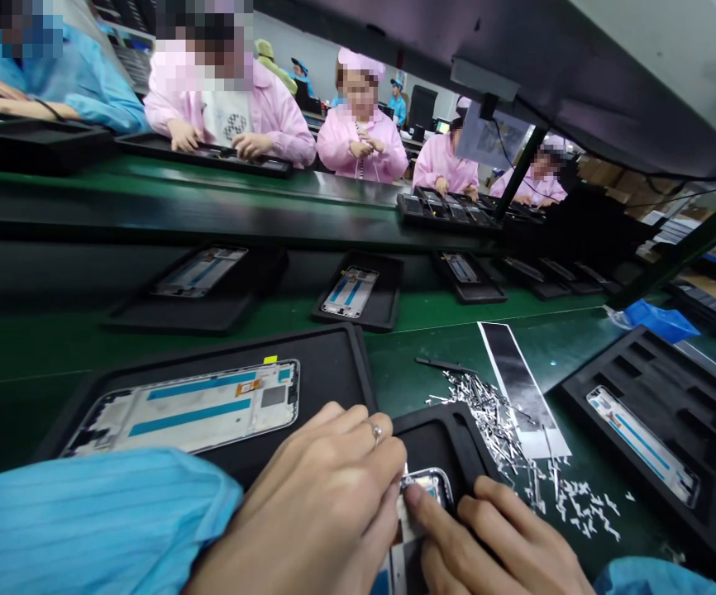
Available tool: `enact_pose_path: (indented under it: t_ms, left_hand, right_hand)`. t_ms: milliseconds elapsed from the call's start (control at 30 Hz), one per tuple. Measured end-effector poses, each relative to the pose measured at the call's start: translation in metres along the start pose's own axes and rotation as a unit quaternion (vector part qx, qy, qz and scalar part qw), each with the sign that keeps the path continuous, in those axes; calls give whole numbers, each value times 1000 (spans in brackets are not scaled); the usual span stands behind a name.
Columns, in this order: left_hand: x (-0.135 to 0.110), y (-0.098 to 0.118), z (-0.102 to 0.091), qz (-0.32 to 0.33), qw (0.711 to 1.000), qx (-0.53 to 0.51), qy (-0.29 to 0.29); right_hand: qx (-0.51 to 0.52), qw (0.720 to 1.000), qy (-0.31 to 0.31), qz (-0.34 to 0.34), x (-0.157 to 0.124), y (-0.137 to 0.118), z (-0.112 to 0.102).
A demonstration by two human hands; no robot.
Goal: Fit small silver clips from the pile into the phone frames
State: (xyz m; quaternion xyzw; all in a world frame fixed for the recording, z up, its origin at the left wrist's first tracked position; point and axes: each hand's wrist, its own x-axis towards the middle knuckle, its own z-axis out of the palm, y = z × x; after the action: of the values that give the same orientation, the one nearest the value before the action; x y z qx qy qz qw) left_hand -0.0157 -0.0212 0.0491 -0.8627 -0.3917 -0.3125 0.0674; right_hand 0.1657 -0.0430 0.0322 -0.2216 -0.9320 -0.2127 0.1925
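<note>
My left hand (333,487), nearest the camera, arches over a phone frame (432,481), fingers bunched at its far end; whether they pinch anything, I cannot tell. My right hand (494,545) sets its index fingertip against that end; its full grip is hidden. The frame lies in a black tray (470,438), rounded end pointing toward the tray's far edge, long axis running away from me and leaning right. Work appears under way at that end: a blue strip shows on the frame, but my hands hide how much else is done or left. Past the tray's right edge, loose metal strips (488,417) heap on the green table (395,372). Left, a larger tray (326,372) bears a second frame (202,405), stretched along its far edge. Right, a slotted tray (674,355) holds a third frame (643,446). Across from me, a co-worker in pink (277,107) works over another tray (281,169).
</note>
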Motion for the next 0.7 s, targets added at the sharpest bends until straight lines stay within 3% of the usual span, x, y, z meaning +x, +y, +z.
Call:
enact_pose_path:
  t_ms: [200,300,433,600,700]
  left_hand:
    - [8,-1,-6,8,999,-12,-37]
    - [1,-5,-6,-41,993,-57,-92]
    - [-14,-9,1,-86,982,-76,-148]
    - [-24,-8,10,-70,983,-74,-155]
    - [-23,-5,15,-56,989,-55,-125]
  right_hand:
    - [-4,999,43,32,7,-4,1]
    - [-16,994,95,56,8,-6,3]
    - [-27,996,75,40,5,-8,7]
    - [-27,996,76,41,3,-11,6]
    - [-38,997,58,34,2,-11,3]
